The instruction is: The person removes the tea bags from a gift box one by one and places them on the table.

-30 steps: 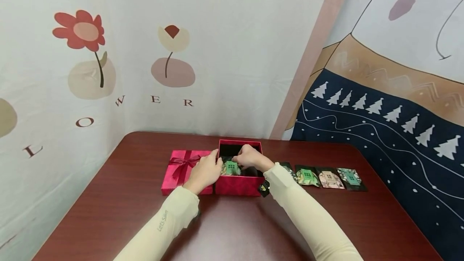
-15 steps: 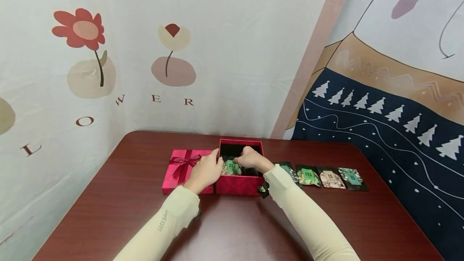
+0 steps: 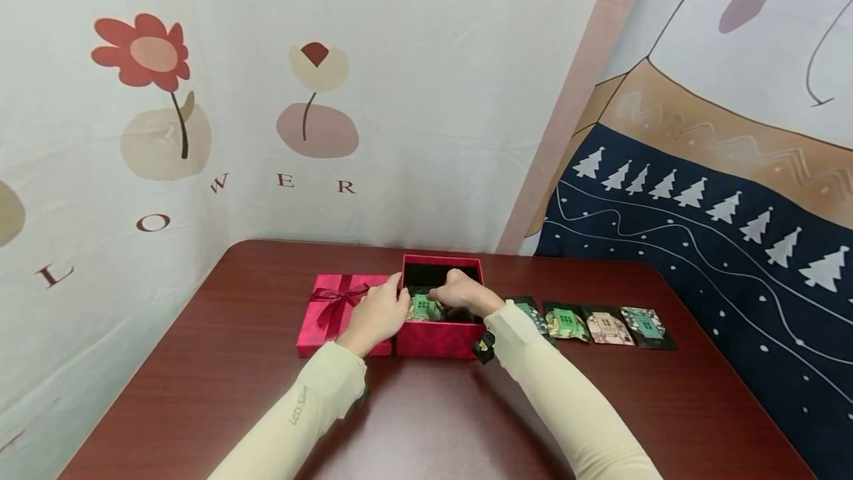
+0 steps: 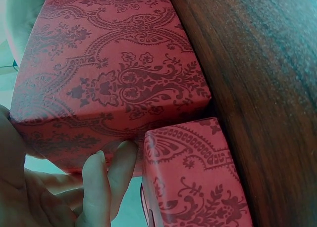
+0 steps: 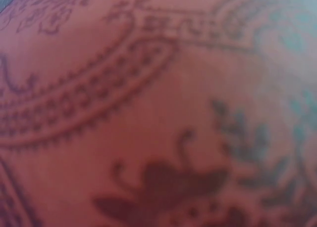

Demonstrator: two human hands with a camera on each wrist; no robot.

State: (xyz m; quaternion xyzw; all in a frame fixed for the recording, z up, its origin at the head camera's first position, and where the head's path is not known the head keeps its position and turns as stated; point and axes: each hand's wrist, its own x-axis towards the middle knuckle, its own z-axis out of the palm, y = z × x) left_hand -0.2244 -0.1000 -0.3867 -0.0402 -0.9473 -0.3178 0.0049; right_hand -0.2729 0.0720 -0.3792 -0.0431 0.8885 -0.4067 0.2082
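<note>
A red gift box [image 3: 440,341] with a damask pattern and dark inside stands uncovered near the table's back. My left hand [image 3: 380,315] holds its left wall; in the left wrist view two fingers [image 4: 96,180] lie against the outer side. My right hand [image 3: 463,292] reaches down into the box, fingers curled at the right edge of a packet [image 3: 421,307] with a green window print, pinching it; the fingertips are partly hidden. Only blurred red pattern of the box wall [image 5: 148,98] fills the right wrist view.
The box's lid [image 3: 323,328], with a dark red ribbon bow, sits against the box's left side. Right of the box lie several printed packets in a row, among them a green one [image 3: 565,323], a pink one [image 3: 608,327] and a teal one [image 3: 646,327].
Both hands stay almost in place at the box. My right fingers shift only slightly at the packet inside it, and the head view drifts a little.
</note>
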